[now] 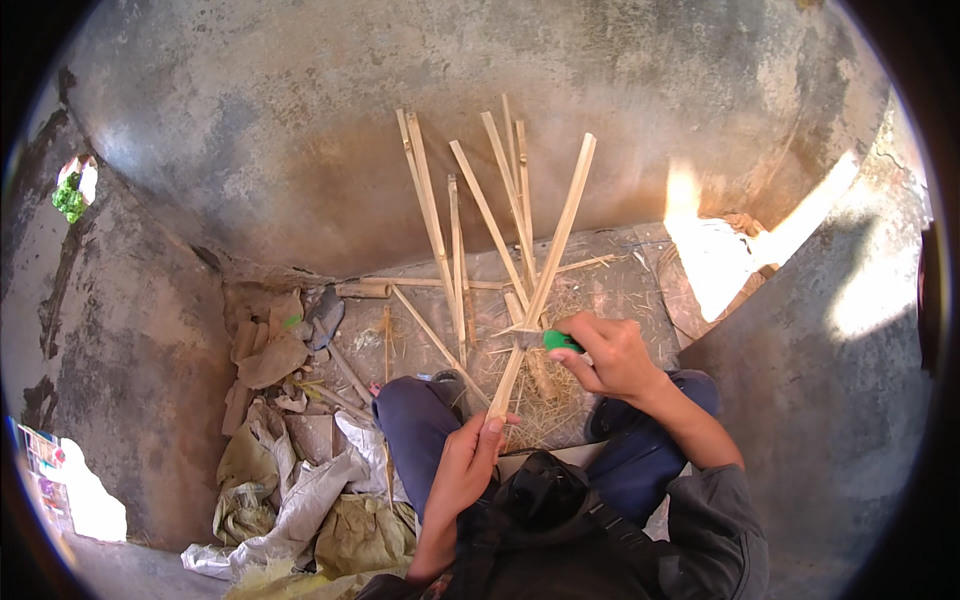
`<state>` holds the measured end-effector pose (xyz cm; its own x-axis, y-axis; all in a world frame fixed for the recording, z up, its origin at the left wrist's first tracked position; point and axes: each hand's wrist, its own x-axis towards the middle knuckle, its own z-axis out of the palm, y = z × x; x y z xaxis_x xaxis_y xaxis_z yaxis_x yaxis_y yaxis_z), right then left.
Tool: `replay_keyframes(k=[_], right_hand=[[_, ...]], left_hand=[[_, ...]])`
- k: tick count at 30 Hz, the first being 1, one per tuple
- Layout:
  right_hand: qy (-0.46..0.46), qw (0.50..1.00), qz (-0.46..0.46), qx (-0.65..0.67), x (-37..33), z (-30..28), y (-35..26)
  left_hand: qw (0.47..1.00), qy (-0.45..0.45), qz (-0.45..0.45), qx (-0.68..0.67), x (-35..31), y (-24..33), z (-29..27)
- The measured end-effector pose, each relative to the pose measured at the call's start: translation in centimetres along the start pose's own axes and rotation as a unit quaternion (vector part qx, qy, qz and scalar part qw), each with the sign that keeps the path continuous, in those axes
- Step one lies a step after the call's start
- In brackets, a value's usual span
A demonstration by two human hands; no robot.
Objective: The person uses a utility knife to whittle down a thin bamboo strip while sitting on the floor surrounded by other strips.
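Between my knees, my left hand (468,460) grips the near end of a long pale split-bamboo strip (560,235), its thumb on top. The strip slants away from me, up and to the right. My right hand (612,356) is closed round the green handle of a knife (563,343). Its short, dull blade lies across the strip about midway along. Beneath, a thicker bamboo piece (541,378) lies among shavings (560,415), partly hidden by the strip and the knife.
Several bamboo strips (430,200) lean against the concrete wall (330,120) ahead. On the left are crumpled sacks (290,510), broken pieces (270,362) and sticks. Walls close in on both sides. Sunlight falls on a crumpled brown sheet (690,300) in the far right corner.
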<state>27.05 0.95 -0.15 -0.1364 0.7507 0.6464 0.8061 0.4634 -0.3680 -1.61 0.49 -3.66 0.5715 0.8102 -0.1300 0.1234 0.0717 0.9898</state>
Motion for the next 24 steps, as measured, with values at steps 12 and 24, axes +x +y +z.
replay_keyframes(k=[12,24], right_hand=[[-0.016,0.998,-0.068,-0.01,-1.1,3.0,-2.8],[0.012,0.998,-0.04,-0.047,-0.8,2.1,-2.7]], left_hand=[[0.977,0.117,0.063,0.165,1.5,2.0,1.1],[0.972,0.167,0.095,0.137,1.6,3.2,2.3]])
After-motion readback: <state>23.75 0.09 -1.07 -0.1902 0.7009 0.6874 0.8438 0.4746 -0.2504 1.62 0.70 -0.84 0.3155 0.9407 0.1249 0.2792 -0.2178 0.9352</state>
